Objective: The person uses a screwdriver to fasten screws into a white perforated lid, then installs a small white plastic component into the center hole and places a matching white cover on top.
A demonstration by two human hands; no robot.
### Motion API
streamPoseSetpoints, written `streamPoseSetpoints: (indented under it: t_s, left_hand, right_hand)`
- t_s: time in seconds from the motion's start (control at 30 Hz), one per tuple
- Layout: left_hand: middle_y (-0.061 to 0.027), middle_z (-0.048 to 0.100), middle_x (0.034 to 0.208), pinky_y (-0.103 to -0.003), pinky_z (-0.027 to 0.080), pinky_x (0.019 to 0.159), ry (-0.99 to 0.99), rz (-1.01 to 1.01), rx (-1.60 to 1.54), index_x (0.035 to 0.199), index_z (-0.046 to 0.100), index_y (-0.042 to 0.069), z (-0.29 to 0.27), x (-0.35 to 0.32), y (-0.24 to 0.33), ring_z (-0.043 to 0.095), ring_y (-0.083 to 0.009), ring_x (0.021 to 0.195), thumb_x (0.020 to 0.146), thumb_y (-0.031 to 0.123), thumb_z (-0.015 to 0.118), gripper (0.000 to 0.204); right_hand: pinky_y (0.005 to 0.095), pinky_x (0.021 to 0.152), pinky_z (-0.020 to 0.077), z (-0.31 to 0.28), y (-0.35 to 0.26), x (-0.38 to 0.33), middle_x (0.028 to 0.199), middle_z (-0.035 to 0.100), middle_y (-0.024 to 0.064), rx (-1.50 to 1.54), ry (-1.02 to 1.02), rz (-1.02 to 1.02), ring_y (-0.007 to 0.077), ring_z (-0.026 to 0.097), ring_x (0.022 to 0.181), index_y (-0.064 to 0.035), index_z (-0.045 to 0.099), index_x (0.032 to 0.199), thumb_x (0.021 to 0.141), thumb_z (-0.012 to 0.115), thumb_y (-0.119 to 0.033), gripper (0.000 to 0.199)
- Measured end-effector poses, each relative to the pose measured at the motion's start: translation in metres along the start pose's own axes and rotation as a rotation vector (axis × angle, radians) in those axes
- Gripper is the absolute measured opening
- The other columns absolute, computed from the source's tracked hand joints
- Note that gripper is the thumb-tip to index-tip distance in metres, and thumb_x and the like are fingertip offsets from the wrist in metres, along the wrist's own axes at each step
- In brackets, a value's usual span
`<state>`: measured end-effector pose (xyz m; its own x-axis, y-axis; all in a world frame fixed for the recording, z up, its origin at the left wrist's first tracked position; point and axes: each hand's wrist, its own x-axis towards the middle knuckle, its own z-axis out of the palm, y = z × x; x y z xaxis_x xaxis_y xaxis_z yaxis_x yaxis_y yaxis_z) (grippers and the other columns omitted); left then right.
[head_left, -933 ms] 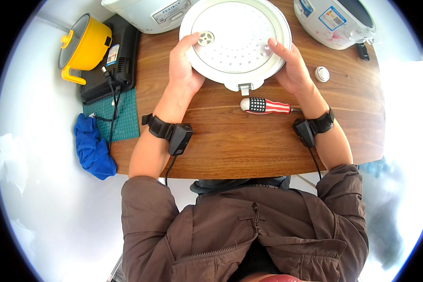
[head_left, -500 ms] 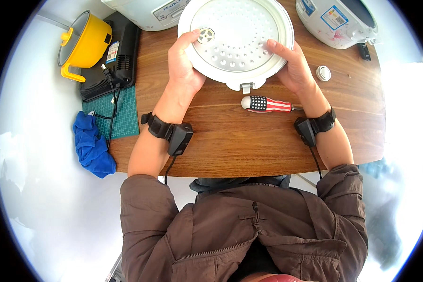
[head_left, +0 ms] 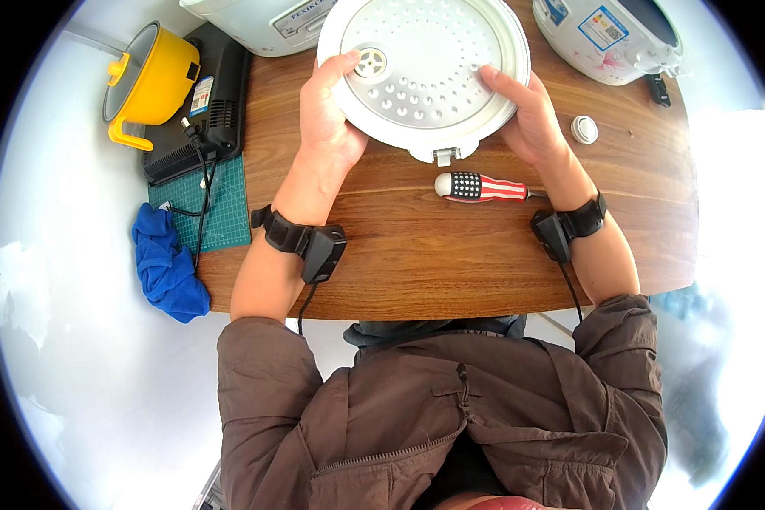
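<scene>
A round silver inner lid (head_left: 429,64) of a rice cooker, dotted with small holes and a vent at its left, is held over the wooden table (head_left: 433,255). My left hand (head_left: 327,115) grips its left rim with the thumb on top. On the right rim sits my right hand (head_left: 527,115), fingers over the edge. A screwdriver (head_left: 480,187) with a striped and starred handle lies on the table just below the lid, between my wrists. Both wrists wear black bands with cables.
A white rice cooker (head_left: 608,34) stands at the back right, another white appliance (head_left: 263,21) at the back left. A small white cap (head_left: 584,129) lies right of my right hand. A yellow pot (head_left: 149,81), black box (head_left: 204,102), green mat (head_left: 204,204) and blue cloth (head_left: 166,268) sit left.
Both hands have carried the lid a little farther from me, toward the back of the table. The screwdriver stays where it was.
</scene>
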<state>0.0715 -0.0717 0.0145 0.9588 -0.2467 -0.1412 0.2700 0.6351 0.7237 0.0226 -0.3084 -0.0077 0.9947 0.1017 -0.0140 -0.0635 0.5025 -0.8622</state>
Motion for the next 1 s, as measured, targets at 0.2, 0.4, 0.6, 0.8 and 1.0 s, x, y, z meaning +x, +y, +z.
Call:
streamPoseSetpoints:
  t_s: [0.2, 0.4, 0.6, 0.8, 1.0]
  left_hand:
    - [-0.0167, 0.066, 0.129, -0.044, 0.054, 0.104, 0.016, 0.014, 0.003, 0.139, 0.053, -0.002, -0.005, 0.006, -0.004, 0.066, -0.0293, 0.117, 0.095, 0.015, 0.063, 0.049]
    - [-0.0172, 0.066, 0.13, -0.044, 0.053, 0.105, -0.044, -0.028, -0.012, 0.14, 0.052, -0.003, -0.015, 0.011, -0.005, 0.065, -0.0293, 0.119, 0.096, 0.014, 0.064, 0.048]
    - [-0.0176, 0.064, 0.133, -0.044, 0.053, 0.106, -0.068, -0.047, -0.029, 0.142, 0.05, -0.003, -0.019, 0.014, -0.007, 0.064, -0.0289, 0.121, 0.098, 0.016, 0.065, 0.05]
    - [-0.0168, 0.062, 0.137, -0.046, 0.049, 0.11, -0.113, -0.079, -0.083, 0.144, 0.049, -0.001, -0.022, 0.014, -0.008, 0.061, -0.0287, 0.126, 0.1, 0.021, 0.066, 0.052]
    - [-0.0127, 0.056, 0.147, -0.045, 0.045, 0.115, -0.186, -0.034, -0.064, 0.15, 0.045, 0.004, -0.018, 0.013, -0.012, 0.055, -0.0275, 0.133, 0.104, 0.042, 0.06, 0.062]
  right_hand:
    - [0.0374, 0.1, 0.0557, 0.001, 0.002, 0.0, 0.13, 0.065, 0.0138, 0.0, 0.032, -0.031, 0.0214, 0.066, 0.117, 0.0026, 0.048, 0.143, 0.102, 0.063, -0.017, 0.048]
    - [0.036, 0.098, 0.0556, 0.0, 0.003, 0.0, 0.13, 0.065, 0.0135, -0.058, 0.055, -0.03, 0.0205, 0.066, 0.116, 0.0023, 0.047, 0.144, 0.103, 0.061, -0.018, 0.048]
    - [0.0361, 0.099, 0.0556, -0.002, 0.004, 0.0, 0.131, 0.064, 0.0137, -0.053, 0.048, -0.029, 0.0207, 0.066, 0.116, 0.0025, 0.047, 0.144, 0.103, 0.061, -0.019, 0.048]
    - [0.0364, 0.099, 0.0556, -0.001, 0.004, 0.0, 0.13, 0.065, 0.0139, -0.03, 0.097, -0.017, 0.0209, 0.066, 0.115, 0.0035, 0.048, 0.142, 0.103, 0.06, -0.016, 0.045]
    - [0.0363, 0.099, 0.0556, -0.003, 0.006, 0.0, 0.129, 0.065, 0.0129, -0.057, 0.099, -0.048, 0.0199, 0.066, 0.115, 0.0033, 0.049, 0.141, 0.103, 0.061, -0.017, 0.045]
